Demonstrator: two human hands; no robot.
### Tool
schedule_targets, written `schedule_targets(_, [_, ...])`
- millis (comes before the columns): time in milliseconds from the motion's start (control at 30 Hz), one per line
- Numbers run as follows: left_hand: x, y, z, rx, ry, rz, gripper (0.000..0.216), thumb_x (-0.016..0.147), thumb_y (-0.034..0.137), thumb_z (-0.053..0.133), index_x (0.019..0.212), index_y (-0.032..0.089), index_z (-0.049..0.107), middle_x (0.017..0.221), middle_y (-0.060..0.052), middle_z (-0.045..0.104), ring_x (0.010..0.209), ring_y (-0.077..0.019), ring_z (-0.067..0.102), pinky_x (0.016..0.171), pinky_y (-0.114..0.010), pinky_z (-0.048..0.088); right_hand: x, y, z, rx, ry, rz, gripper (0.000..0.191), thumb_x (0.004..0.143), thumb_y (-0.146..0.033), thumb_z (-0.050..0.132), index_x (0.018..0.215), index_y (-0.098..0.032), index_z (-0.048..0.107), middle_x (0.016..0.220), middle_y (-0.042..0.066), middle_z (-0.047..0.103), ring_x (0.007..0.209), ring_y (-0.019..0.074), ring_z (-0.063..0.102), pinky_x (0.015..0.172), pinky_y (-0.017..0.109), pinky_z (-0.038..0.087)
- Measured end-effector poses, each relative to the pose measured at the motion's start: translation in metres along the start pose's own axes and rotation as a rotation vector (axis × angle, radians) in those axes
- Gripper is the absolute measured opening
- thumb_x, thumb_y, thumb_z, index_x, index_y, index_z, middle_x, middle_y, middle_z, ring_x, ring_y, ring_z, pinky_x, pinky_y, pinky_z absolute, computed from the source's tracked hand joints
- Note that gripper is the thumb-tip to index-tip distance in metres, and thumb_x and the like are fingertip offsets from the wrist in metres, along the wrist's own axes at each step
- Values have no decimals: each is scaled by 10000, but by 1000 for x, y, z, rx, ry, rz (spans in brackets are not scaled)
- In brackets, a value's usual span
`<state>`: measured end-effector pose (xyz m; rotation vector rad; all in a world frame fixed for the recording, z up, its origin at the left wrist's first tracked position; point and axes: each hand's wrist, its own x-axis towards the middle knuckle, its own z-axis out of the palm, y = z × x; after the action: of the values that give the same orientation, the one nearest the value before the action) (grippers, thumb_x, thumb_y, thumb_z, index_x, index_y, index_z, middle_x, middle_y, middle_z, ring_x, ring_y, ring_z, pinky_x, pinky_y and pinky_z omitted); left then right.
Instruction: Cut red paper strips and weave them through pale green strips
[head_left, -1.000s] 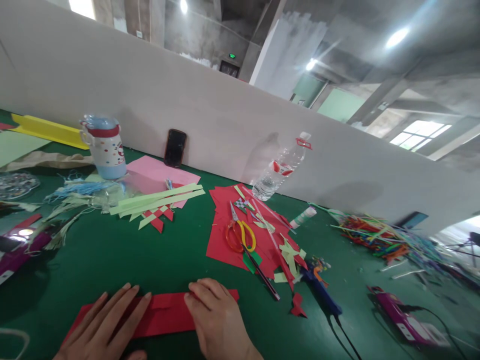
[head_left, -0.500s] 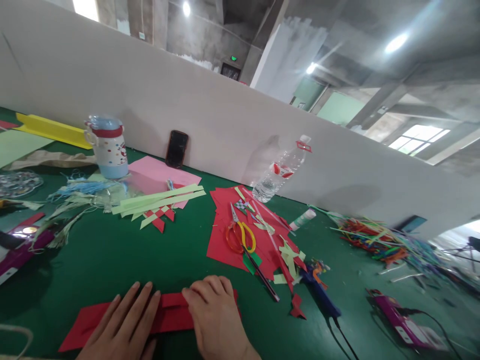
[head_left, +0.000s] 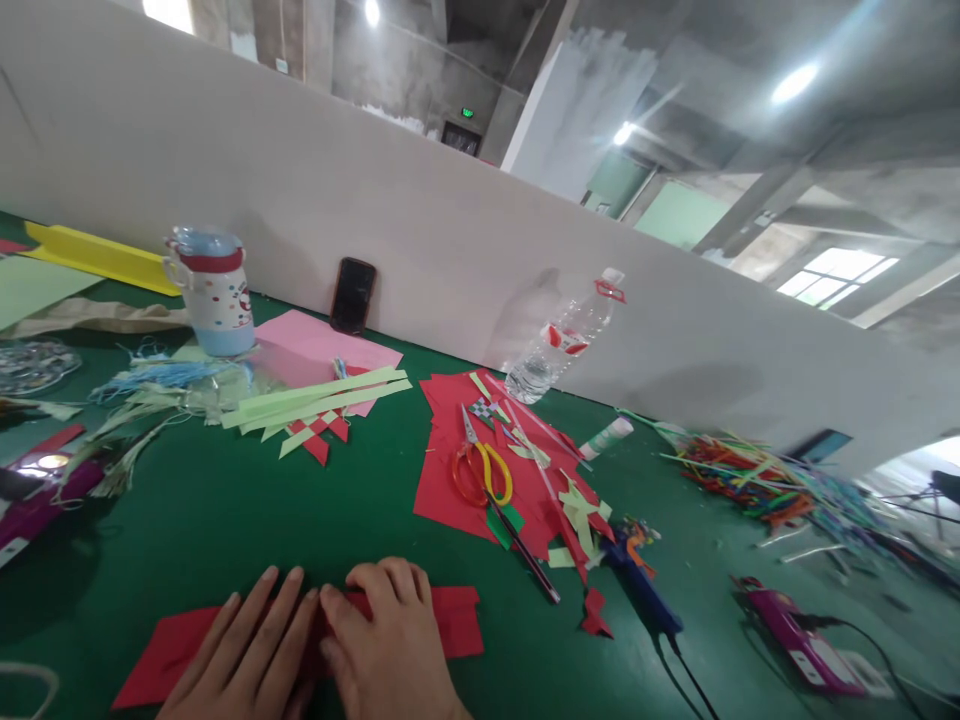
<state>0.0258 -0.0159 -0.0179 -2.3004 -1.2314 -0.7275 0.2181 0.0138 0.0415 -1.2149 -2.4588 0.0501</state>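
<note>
A long folded strip of red paper (head_left: 454,620) lies on the green table (head_left: 247,520) at the near edge. My left hand (head_left: 244,655) rests flat on its middle, fingers stretched out and close together. My right hand (head_left: 382,645) presses on the strip right beside the left, fingers curled down onto the paper; the two hands touch. The strip's ends stick out on both sides of my hands.
Orange-and-yellow scissors (head_left: 480,468) and a pencil (head_left: 521,548) lie on red sheets (head_left: 442,480) beyond. A water bottle (head_left: 559,340), phone (head_left: 352,295), patterned cup (head_left: 214,290), green strips (head_left: 315,400), glue guns (head_left: 645,590) and a pile of coloured straws (head_left: 757,480) surround them.
My right hand has slid left along the red strip until it meets my left hand, uncovering the strip's right end. The left hand has edged slightly right.
</note>
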Motion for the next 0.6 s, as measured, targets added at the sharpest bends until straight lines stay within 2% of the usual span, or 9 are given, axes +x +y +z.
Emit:
schedule_targets(200, [-9,-2,3,14,-43,-7,591,816,349,589,1362,128,538,1356,-168,637,1507,-288,195,1235,-497,105,-2,0,-1,-111,38,-51,415,857,-461,702,1205,-263,592,1044,18,675,885,245,563,781,436,440])
schedule_targets(367, [-15,-2,6,25,-66,-35,647,847,393,563,1445,169,457,1422,-151,579,1302,-304,556,1231,-484,123,-13,12,-9,-135,84,-41,407,865,-486,682,1190,-254,612,1082,12,695,912,246,570,789,421,412])
schedule_targets(433, [-16,-2,6,27,-68,-35,658,850,401,560,1457,177,442,1440,-146,562,1346,-301,510,1230,-485,120,-21,18,-12,-143,116,-18,377,883,-489,658,1175,-255,623,1083,14,704,920,246,571,795,415,400])
schedule_targets(533, [-16,-3,5,29,-66,-18,694,830,392,585,1460,139,438,1454,-168,542,1478,-295,287,1228,-499,118,-33,28,-18,-164,133,18,315,922,-471,608,1159,-265,636,1078,12,714,929,246,574,807,410,386])
schedule_targets(600, [-15,-3,4,31,-74,-15,714,824,399,600,1465,131,433,1456,-172,539,1482,-297,282,1227,-504,115,-39,34,-25,-184,105,44,294,938,-457,587,1161,-273,639,1086,14,715,940,250,577,822,413,381])
